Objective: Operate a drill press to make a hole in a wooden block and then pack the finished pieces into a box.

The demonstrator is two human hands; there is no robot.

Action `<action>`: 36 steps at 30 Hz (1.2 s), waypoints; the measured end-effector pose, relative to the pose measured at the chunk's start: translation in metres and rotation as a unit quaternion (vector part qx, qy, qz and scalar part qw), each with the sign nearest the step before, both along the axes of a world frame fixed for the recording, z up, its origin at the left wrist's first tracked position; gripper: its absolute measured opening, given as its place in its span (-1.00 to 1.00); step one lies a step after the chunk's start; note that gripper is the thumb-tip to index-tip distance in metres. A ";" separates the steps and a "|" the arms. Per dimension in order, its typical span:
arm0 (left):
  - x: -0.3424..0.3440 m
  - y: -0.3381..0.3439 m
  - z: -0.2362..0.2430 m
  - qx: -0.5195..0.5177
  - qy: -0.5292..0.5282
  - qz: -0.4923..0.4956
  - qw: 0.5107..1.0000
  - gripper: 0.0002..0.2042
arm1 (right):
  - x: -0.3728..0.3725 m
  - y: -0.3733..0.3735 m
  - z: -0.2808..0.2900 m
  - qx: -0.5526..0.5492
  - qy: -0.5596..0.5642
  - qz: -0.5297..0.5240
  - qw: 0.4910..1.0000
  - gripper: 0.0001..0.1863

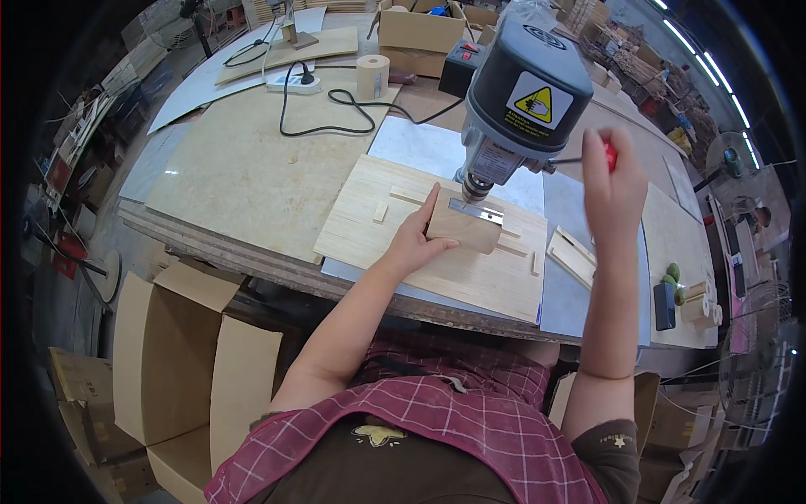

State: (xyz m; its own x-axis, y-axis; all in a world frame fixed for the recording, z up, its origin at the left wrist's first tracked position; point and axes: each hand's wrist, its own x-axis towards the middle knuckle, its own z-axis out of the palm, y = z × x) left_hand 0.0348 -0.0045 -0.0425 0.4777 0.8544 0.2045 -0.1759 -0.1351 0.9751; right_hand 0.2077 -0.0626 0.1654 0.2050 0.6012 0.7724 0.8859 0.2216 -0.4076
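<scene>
My left hand (413, 242) is closed on a wooden block (460, 230), with the thumb along its near side and the fingers at its left end. A shiny metal plate (491, 217) lies on top of the block. Right above it is the chuck (477, 186) of a bench drill press (525, 80); whether the bit touches the plate I cannot tell. Up at the right, my right hand (617, 176) is wrapped round the red knob (610, 156) of the drill's feed lever. The block rests on a pale plywood board (378, 256) with small wood strips fixed to it.
A narrow wooden frame (573, 256) lies right of the board. Farther right are green fruits (673, 275), a black phone (664, 306) and pale rolls (698, 304). Behind stand a tape roll (373, 77), black cable (327, 133) and cardboard box (420, 38). An open carton (172, 353) stands below left.
</scene>
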 end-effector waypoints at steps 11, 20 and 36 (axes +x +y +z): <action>0.000 -0.005 0.004 -0.007 0.004 0.004 1.000 -0.05 | 0.056 0.075 0.014 -0.125 0.118 0.052 0.984 -0.66; -0.011 -0.027 0.005 -0.041 0.012 0.006 0.999 -0.02 | 0.059 0.024 -0.041 -0.069 0.253 0.127 0.957 -0.66; -0.035 -0.108 0.005 0.174 0.103 0.097 0.975 -0.05 | -0.010 -0.117 -0.141 -0.249 0.403 0.231 0.850 -0.78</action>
